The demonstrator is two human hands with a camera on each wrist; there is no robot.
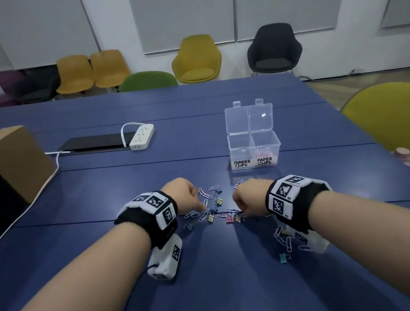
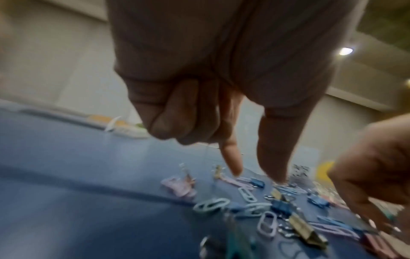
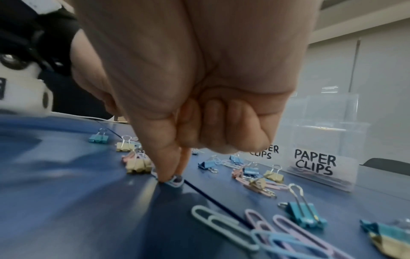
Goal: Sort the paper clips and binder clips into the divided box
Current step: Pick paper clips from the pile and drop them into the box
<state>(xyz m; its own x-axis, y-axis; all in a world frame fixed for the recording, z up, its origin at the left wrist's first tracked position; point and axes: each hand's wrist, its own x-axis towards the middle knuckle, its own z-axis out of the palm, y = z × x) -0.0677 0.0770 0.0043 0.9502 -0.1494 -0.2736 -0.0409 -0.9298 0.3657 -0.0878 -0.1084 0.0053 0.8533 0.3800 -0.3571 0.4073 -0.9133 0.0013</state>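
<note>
This looks like an office meeting room. A large blue tabletop fills the middle of the head view, and shell chairs in yellow, green and black line the pale panelled wall along the top. A white power strip lies beside a dark flat device at centre left.
</note>
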